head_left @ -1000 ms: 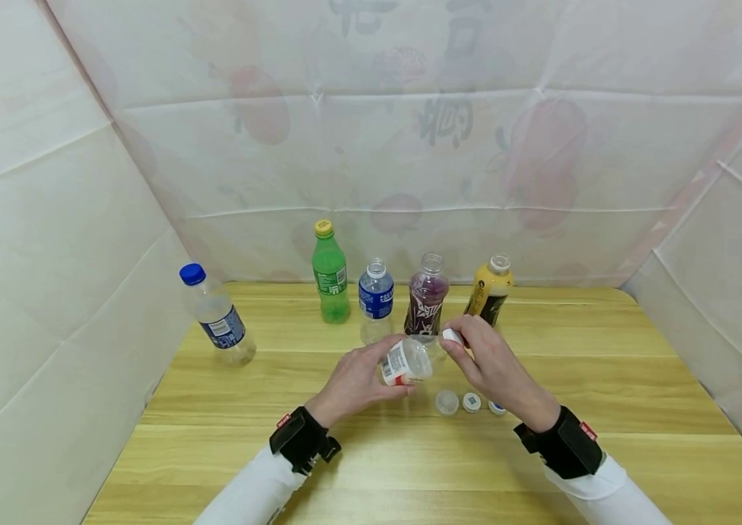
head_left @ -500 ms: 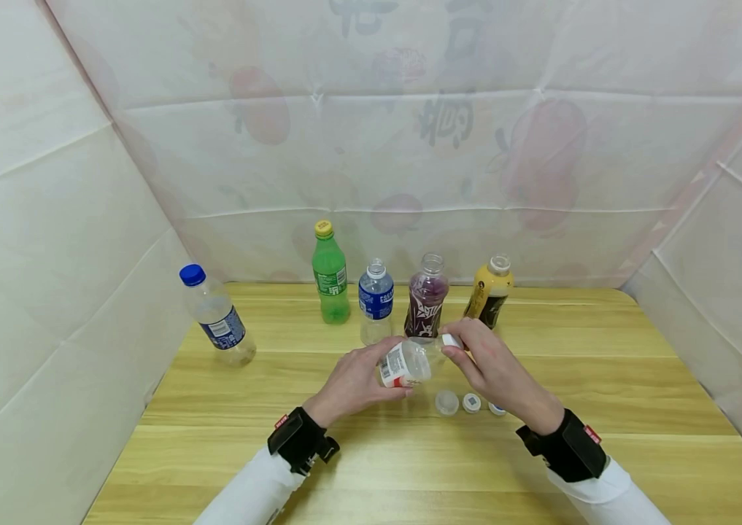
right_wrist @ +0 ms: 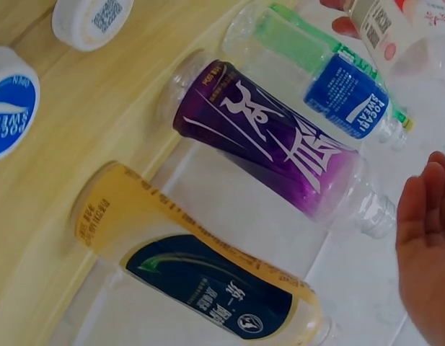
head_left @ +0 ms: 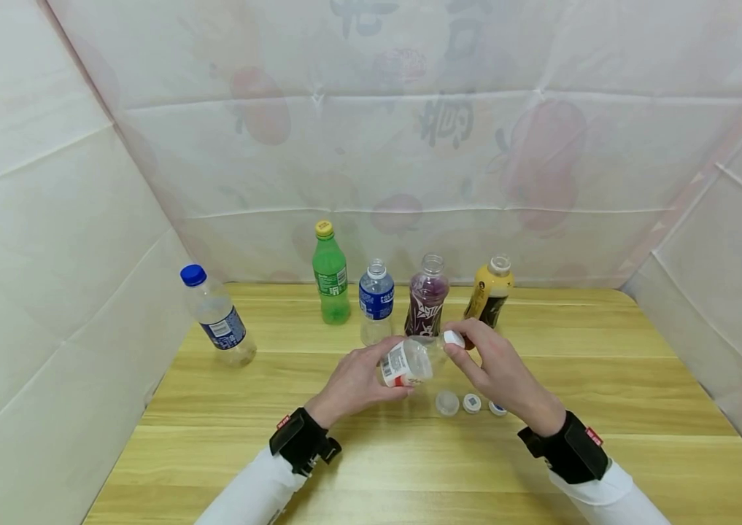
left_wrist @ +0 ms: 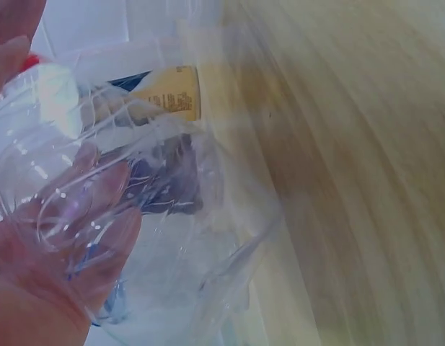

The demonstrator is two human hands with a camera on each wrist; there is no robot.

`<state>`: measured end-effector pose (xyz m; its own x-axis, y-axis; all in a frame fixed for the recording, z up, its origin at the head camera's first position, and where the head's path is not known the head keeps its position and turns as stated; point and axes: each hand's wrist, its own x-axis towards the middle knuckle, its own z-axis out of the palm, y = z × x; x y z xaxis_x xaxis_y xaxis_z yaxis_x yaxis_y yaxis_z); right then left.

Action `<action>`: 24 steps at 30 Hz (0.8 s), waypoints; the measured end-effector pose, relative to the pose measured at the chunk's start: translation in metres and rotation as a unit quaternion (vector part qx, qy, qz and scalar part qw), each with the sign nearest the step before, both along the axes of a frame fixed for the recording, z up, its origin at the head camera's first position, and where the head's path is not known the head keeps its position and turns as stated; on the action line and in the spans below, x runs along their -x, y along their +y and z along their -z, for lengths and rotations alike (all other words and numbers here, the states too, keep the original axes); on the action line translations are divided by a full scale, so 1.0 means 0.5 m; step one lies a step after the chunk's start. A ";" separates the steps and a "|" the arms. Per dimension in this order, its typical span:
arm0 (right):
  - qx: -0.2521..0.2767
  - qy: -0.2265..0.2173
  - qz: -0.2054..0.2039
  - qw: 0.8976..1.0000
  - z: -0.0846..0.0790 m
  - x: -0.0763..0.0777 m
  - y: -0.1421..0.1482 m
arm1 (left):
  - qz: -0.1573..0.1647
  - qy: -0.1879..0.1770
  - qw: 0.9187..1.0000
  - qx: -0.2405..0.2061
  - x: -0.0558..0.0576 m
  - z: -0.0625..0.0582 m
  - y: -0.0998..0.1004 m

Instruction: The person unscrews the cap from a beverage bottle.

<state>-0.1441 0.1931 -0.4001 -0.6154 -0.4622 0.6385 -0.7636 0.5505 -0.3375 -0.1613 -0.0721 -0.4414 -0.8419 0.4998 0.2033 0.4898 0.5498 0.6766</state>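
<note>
head: high, forward-down; wrists: close, sideways; all share: held bottle [head_left: 406, 363]

The tabletop [head_left: 613, 364] has a yellowish wood-grain surface and rounded far-right corner. Near its left edge stands a blue-capped clear plastic bottle [head_left: 223, 332] with a blue label. Along the far edge, a row of upright bottles runs left to right: a green soda bottle [head_left: 331, 281] with a yellow cap, then an uncapped Pocari Sweat bottle [head_left: 376, 300], an uncapped purple-labelled bottle [head_left: 428, 292] and an uncapped yellow-and-dark bottle [head_left: 490, 290]. Nearer the near edge, right of centre, lie a translucent cap [head_left: 447, 403], a white cap [head_left: 472, 403] bearing a square code, and a blue-and-white Pocari Sweat cap [right_wrist: 11, 104].
</note>
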 end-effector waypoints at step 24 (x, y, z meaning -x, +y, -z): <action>0.029 -0.079 0.164 0.983 -0.009 -0.006 -0.035 | -0.037 0.107 0.993 0.022 0.002 0.016 0.008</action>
<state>-0.1410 0.1758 -0.3955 -0.8191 -0.1868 0.5424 -0.4829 0.7347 -0.4764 -0.1625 -0.0680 -0.4491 -0.8168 0.4502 0.3608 0.5767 0.6173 0.5352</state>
